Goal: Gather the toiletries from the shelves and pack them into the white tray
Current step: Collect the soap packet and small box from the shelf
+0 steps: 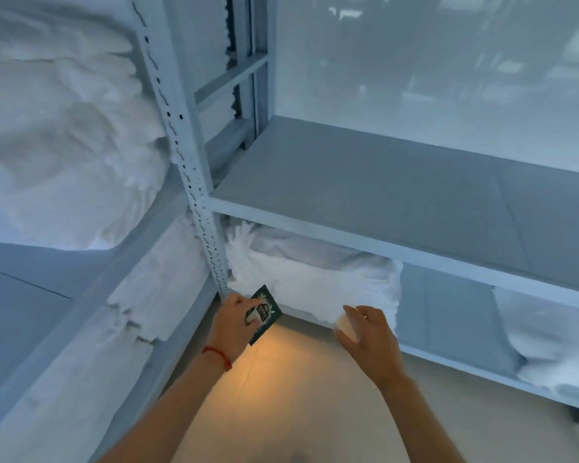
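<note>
Dark green sachet (264, 314) is pinched in your left hand (233, 324); your right hand (365, 332) cups a small pale item (345, 324), both carried clear of folded towels (315, 289) just beyond; no tray visible.

Both arms out fwd, left hand (234, 320) clamped w/ fingers curled, right hand (365, 332) cupped.

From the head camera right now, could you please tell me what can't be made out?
- White tray: nowhere in the head view, out of frame.
- Green packet in the left hand: label too small and blurred; fingers cover part.
- Pale object in the right hand: mostly hidden by the palm.
- Lower shelf: its back is shadowed behind white towels.
</note>
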Tool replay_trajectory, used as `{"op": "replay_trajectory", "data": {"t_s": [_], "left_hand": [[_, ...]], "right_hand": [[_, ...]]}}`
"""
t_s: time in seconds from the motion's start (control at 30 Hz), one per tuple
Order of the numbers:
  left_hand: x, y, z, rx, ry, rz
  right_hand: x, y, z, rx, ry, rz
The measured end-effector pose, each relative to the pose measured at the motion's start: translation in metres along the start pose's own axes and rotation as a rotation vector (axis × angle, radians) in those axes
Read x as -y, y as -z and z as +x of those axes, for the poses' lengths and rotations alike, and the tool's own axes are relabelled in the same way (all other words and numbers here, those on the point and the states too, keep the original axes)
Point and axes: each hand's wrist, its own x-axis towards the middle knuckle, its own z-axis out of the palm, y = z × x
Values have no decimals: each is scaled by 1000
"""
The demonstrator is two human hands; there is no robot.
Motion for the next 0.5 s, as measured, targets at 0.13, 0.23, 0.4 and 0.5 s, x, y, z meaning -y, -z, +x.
{"op": "replay_trajectory", "data": {"t_s": [0.13, 0.23, 0.4, 0.5], "left_hand": [[-71, -59, 14, 92, -57, -3], [-117, -101, 26, 159, -135, -30], [-187, -170, 60, 254, -279, -13], [-227, -216, 84, 308, -365, -35]], "right_hand": [[-80, 42, -23, -75, -117, -5], [-132, 70, -39, -108, -224, -1], [-205, 105, -56, -215, -419, -23], [-247, 121, -60, -270, -491, -74]]}}
